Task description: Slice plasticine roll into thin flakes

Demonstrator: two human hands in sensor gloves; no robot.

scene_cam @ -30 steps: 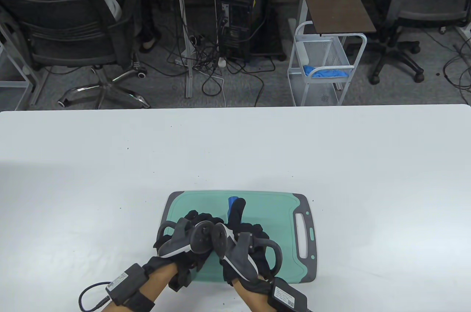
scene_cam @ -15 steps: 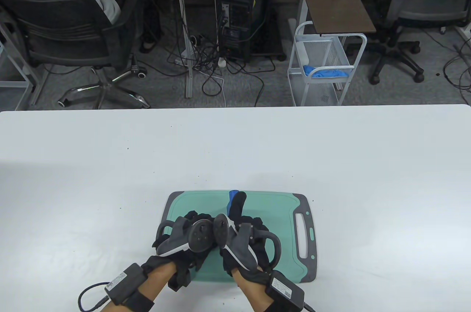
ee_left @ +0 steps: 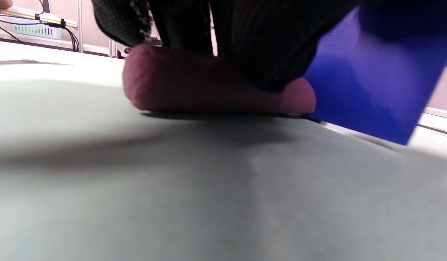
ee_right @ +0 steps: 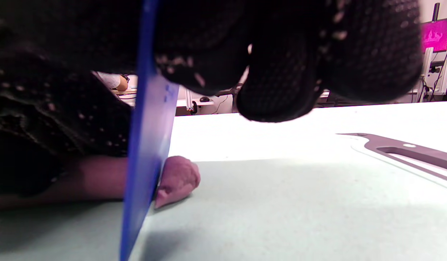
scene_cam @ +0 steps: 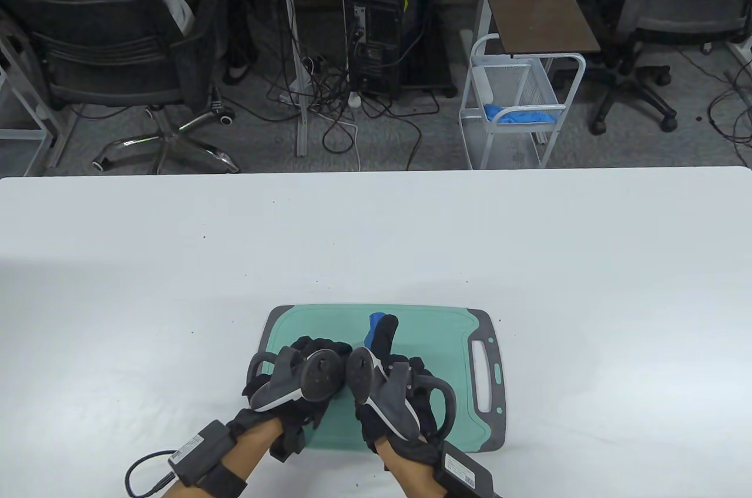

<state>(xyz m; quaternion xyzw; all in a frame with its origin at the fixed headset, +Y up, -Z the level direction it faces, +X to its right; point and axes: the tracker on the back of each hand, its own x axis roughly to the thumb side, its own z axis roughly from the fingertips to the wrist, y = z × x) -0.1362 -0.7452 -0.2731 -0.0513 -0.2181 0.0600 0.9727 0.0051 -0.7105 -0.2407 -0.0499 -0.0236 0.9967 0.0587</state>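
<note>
Our left hand (scene_cam: 305,372) presses the roll (ee_left: 194,81), which lies from 9 to 3 o'clock, while our right hand (scene_cam: 393,386) grips the blade (ee_right: 147,145) across its 3 o'clock end.

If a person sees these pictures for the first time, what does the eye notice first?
First, the blue blade, standing nearly upright in the right hand and cutting down near the end of the pink plasticine roll. Next, the left hand resting on that roll, on the green cutting board at the near edge of the white table.
</note>
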